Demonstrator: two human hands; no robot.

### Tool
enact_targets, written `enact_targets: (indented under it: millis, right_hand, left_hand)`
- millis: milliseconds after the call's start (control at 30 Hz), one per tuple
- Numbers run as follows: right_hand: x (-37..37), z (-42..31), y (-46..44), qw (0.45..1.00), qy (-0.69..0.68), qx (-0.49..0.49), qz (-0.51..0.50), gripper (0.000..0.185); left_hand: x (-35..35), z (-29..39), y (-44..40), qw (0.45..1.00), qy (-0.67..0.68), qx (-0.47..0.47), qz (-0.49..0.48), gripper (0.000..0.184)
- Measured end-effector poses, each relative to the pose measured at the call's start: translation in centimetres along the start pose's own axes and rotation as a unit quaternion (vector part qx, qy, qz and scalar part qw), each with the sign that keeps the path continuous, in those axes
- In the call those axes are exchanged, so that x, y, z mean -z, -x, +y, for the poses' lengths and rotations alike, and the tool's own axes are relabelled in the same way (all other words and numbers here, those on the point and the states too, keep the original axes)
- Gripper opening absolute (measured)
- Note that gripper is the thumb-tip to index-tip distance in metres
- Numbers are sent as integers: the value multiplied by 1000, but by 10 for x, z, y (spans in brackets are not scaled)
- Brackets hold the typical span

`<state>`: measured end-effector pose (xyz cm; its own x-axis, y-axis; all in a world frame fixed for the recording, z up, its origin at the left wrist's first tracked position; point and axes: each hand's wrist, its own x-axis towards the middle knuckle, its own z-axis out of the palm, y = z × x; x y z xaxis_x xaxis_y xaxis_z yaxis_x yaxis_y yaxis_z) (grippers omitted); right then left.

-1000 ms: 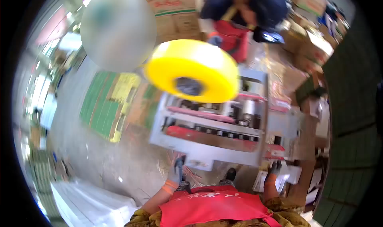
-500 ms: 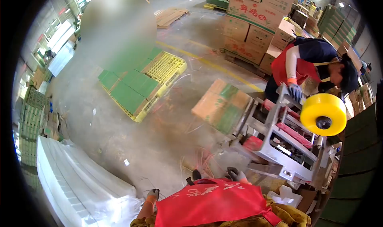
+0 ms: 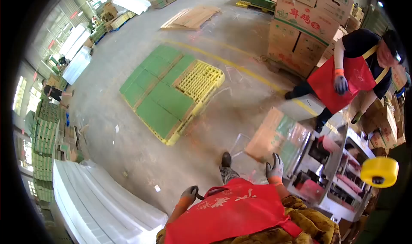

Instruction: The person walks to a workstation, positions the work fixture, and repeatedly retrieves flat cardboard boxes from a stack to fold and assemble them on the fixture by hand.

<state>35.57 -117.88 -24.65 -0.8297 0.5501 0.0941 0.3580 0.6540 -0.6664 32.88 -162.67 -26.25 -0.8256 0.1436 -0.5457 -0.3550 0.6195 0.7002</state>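
Observation:
My right hand (image 3: 274,167), in a grey and black glove with an orange cuff, is raised with fingers apart beside a brown and green carton (image 3: 271,134). Whether it touches the carton is unclear. That carton lies at the near end of a metal machine (image 3: 343,175) with red parts and a yellow tape roll (image 3: 379,172). My left hand (image 3: 189,193), gloved too, hangs at the left of my red apron (image 3: 225,209); its fingers are curled, and what they hold, if anything, is too small to make out.
A yellow pallet (image 3: 201,82) bearing green cartons (image 3: 161,109) is on the floor ahead. White wrapped sheets (image 3: 98,201) lie at lower left. Stacked brown cartons (image 3: 296,25) stand behind. A co-worker (image 3: 343,72) in a red apron is beyond the machine; another person (image 3: 53,91) is far left.
My view has swung left, so the machine now appears at the lower right. My right hand has come up near the carton. The co-worker has straightened and taken a hand off the machine.

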Motion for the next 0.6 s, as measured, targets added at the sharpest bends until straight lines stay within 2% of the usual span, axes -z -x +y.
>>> enact_targets:
  millis: [33,100,167,233,267,367,467,600]
  right_hand:
    - [-9,-4,-18,998,55,-35,-4,65]
    - [-26,-12,-58,993,96,-62,7,67]
    - [-37,-12,-74,987,105,-119,19,68]
    - [-47,-10,-84,976,92,-194,21,65]
    - [-50,-12,-91,967,105,-232,16,63]
    - [-55,-15,-107,948,105,-299,0,62]
    - [-54,-26,-111,938,117,-326,17,60]
    - [-66,-28,-114,925,76,-362,89,49]
  left_hand:
    - [16,15,-8,994,44,97,1,35]
    - [53,40,-26,990,-73,100,64,33]
    - [87,-92,-93,985,109,132,36,33]
    - [113,-36,-122,989,-84,123,24,33]
    - [121,-9,-142,984,-131,122,16,33]
    - [140,55,-221,975,-197,101,-16,32]
    - [151,119,-316,966,-247,54,-49,32]
    - [157,212,-456,948,-307,-31,-74,32]
